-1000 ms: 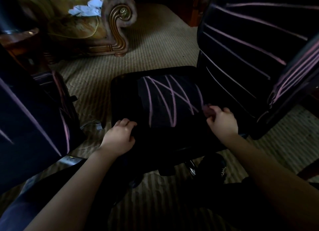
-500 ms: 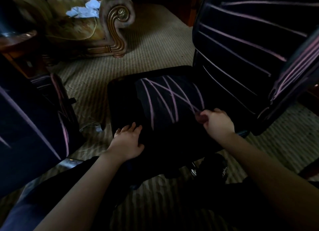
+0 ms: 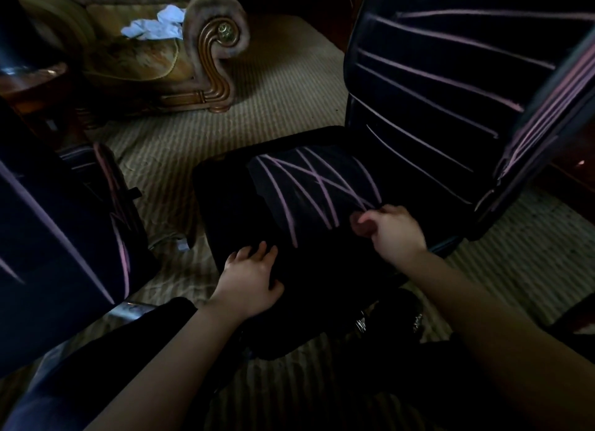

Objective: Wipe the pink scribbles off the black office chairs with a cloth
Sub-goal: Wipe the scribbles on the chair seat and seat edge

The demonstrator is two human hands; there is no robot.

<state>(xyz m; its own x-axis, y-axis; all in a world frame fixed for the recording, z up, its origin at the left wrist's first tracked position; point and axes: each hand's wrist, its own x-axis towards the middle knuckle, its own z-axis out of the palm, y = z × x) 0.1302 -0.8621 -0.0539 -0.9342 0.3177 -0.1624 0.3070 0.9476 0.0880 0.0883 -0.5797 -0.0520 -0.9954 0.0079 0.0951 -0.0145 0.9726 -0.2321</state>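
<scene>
Wiping now, by the look of it, at the seat [image 3: 231, 211] of the middle black office chair [image 3: 402, 160], with plenty left to do: pink scribbles [image 3: 309, 186] crossing the seat's far half, more banding the backrest [image 3: 450, 86], more again on the second chair [image 3: 54, 224] at the left.

Best done with the chair pinned against swivelling. Left grip [image 3: 251, 276] released, fingers fairly straight, pressing flat at the seat's near left corner; lean weight there through each pass. Right grip [image 3: 397, 234] clenched toward the seat's near right corner, just below the closest strokes, grasping what seems to be the cloth [image 3: 360, 226], a small pinkish wad at the thumb side, though too dim to be sure. Rub along each stroke rather than across it, bearing firmly into the fabric. Turn the wad to a fresh face once loaded. Work from near edge to far, to avoid dragging pigment back over cleaned ground. Mind the wad's small size: short overlapping passes, not long sweeps.

Facing left across the striped carpet [image 3: 283, 86], that chair: seat spreading leftward, backrest upright along its right edge. Seat strokes fanning and crossing, long axes running from near edge to far edge, several slanting toward the far left corner. Backrest strokes lying crosswise, long axes side to side.
</scene>
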